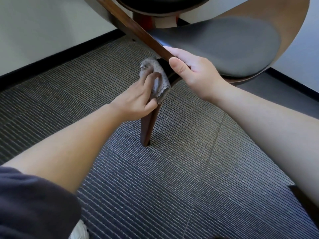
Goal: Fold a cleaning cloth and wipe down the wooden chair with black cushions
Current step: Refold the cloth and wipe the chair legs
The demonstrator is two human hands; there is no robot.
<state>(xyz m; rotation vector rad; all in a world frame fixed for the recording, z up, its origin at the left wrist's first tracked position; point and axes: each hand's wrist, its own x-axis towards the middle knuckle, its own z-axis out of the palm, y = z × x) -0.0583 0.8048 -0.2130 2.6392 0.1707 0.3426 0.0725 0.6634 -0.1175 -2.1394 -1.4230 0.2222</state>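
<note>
striped carpet (172,187), black baseboard (60,56), white wall (43,23)

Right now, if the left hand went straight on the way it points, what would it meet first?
The left hand would press its cloth into the dark top of the chair leg, under the rail; they seem to touch, though depth is unclear.

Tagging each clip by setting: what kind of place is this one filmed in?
Likely an office or lounge, though not certain: ribbed carpet tiles on the floor, a black baseboard under plain pale walls, and a curved wooden chair with black cushions.
</note>
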